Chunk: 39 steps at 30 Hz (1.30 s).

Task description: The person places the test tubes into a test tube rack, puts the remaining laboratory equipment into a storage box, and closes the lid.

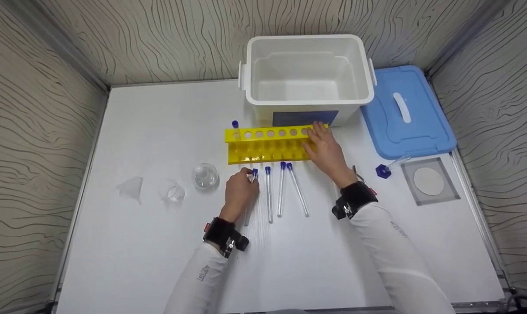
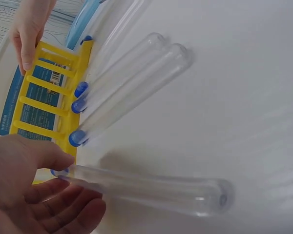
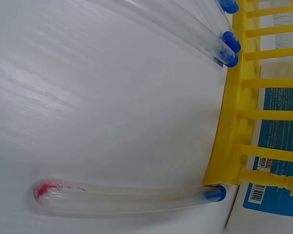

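Note:
My left hand [image 1: 241, 192] pinches a clear test tube [image 2: 156, 189] near its blue stopper, between thumb and fingers. The tube lies low over the white table, just in front of the yellow test tube rack [image 1: 272, 146]. At the rack's right end my right hand [image 1: 326, 150] grips its top edge. One blue-stoppered tube [image 1: 235, 124] stands in the leftmost hole. Three more stoppered test tubes [image 1: 269, 196] lie right of my left hand. In the right wrist view, another tube [image 3: 122, 200] with red residue at its round end lies by the rack's corner.
Behind the rack stands a white bin [image 1: 261, 114], its blue lid [image 1: 414, 141] lying to the right. A gauze mat [image 1: 430, 181] and a blue hexagonal-based cylinder [image 1: 383, 171] are nearby. Leftward are a round glass flask [image 1: 205, 176], small beaker [image 1: 175, 193] and funnel [image 1: 131, 188].

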Each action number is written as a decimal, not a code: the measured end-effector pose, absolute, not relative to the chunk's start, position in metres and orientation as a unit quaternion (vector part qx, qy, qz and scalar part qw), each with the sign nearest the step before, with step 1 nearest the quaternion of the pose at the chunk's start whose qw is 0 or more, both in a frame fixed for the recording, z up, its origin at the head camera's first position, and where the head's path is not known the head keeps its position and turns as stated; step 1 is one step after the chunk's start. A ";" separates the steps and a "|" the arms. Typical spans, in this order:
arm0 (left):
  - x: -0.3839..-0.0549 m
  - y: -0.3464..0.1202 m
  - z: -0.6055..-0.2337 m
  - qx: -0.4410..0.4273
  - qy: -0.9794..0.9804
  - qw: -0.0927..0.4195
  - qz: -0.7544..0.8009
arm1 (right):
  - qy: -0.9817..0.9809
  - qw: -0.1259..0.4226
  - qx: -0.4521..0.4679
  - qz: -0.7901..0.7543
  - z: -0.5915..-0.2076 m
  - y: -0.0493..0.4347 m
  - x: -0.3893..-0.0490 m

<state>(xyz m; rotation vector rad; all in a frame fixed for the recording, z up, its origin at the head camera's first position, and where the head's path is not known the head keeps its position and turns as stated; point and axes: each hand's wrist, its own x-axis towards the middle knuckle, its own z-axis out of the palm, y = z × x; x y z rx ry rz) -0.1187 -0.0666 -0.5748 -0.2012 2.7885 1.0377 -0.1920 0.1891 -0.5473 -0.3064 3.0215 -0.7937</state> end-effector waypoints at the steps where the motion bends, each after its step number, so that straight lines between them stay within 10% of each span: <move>1: -0.120 -0.067 -0.573 -0.064 0.932 0.073 0.350 | 0.963 -0.001 -0.097 -0.253 -0.547 0.189 -0.192; 39: -0.167 -0.075 -0.487 0.051 0.860 -0.155 0.483 | 0.964 0.016 -0.090 -0.249 -0.545 0.188 -0.193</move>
